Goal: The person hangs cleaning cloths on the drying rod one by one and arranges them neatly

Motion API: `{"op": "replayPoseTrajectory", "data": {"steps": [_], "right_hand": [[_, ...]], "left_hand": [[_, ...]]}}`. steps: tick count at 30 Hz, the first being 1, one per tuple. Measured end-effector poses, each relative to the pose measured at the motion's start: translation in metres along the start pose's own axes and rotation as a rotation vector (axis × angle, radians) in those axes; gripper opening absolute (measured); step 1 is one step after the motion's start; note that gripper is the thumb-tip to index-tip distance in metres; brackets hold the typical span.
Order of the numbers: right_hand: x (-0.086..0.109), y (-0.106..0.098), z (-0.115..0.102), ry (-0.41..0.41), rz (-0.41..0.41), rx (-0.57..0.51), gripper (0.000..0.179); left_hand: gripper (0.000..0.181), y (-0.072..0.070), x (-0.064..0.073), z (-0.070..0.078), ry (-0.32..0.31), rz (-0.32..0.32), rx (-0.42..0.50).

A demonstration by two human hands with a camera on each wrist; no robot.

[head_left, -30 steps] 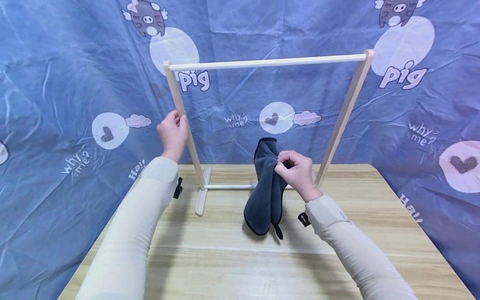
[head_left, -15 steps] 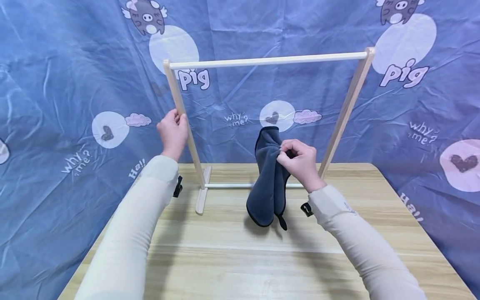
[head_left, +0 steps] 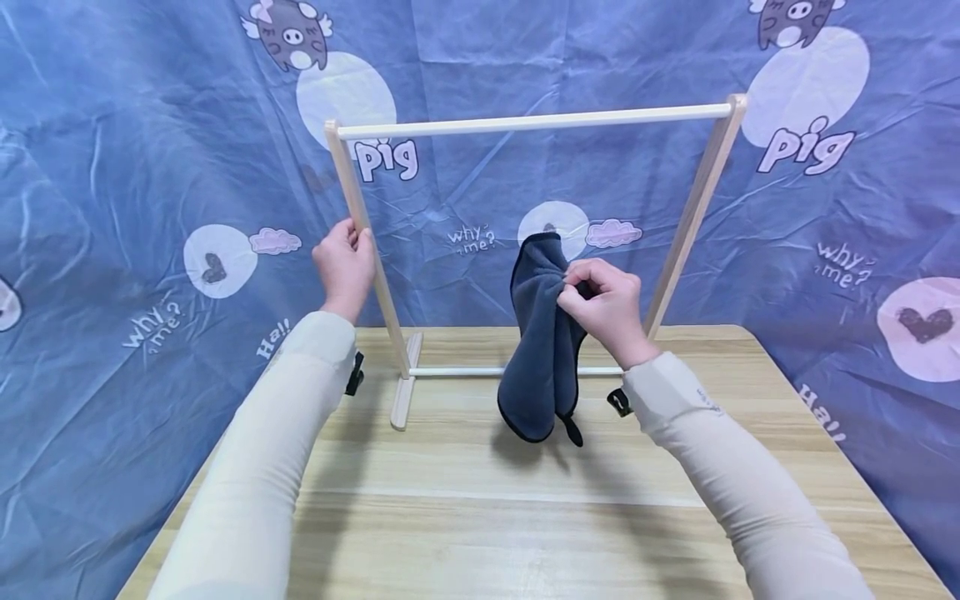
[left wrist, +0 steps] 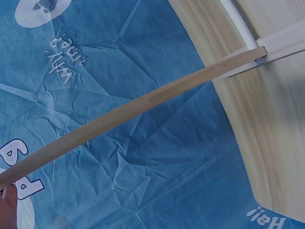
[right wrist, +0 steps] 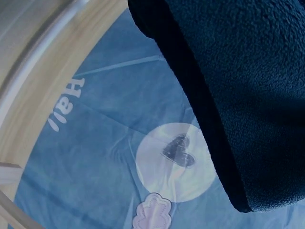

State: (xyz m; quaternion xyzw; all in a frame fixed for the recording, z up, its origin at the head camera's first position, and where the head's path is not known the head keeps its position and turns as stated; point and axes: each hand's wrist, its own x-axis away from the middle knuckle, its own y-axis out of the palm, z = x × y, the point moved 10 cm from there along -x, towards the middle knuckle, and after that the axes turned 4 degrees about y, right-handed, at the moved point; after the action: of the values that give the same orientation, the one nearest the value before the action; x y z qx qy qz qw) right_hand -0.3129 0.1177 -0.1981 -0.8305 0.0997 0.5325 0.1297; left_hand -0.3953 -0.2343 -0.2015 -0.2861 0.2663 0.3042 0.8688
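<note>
My left hand (head_left: 346, 268) grips the left wooden post of a small rack (head_left: 525, 124), partway up, with thumb and fingers at the post. In the left wrist view that post (left wrist: 147, 102) slants down to its foot on the table. My right hand (head_left: 604, 302) pinches a dark blue-grey fleece cloth (head_left: 534, 367) near its upper part. Folds run from the pinch, and a small black loop dangles at the bottom. The cloth hangs over its shadow, below the white top bar. Close up in the right wrist view, the cloth (right wrist: 248, 95) shows fuzzy pile and a black edging.
A light wood table (head_left: 480, 525) bears the rack. Low between its posts runs a thin white bar (head_left: 457, 372). Behind and at both sides hangs a blue printed curtain (head_left: 480, 75). The rack's right post (head_left: 693, 200) stands just beyond my right hand.
My right hand has risen with the cloth and shifted slightly right. The cloth's lower end is higher over the table. My left hand keeps its place on the post.
</note>
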Motion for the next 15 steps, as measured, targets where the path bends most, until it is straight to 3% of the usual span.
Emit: {"op": "replayPoseTrajectory", "data": {"steps": [6, 15], "right_hand": [[-0.007, -0.003, 0.02, -0.017, -0.009, -0.014, 0.009], [-0.026, -0.009, 0.013, -0.055, 0.03, -0.003, 0.006]], "left_hand": [[0.026, 0.0, -0.001, -0.002, -0.001, 0.001, -0.012], [0.026, 0.0, 0.0, 0.0, 0.009, 0.003, -0.021]]}}
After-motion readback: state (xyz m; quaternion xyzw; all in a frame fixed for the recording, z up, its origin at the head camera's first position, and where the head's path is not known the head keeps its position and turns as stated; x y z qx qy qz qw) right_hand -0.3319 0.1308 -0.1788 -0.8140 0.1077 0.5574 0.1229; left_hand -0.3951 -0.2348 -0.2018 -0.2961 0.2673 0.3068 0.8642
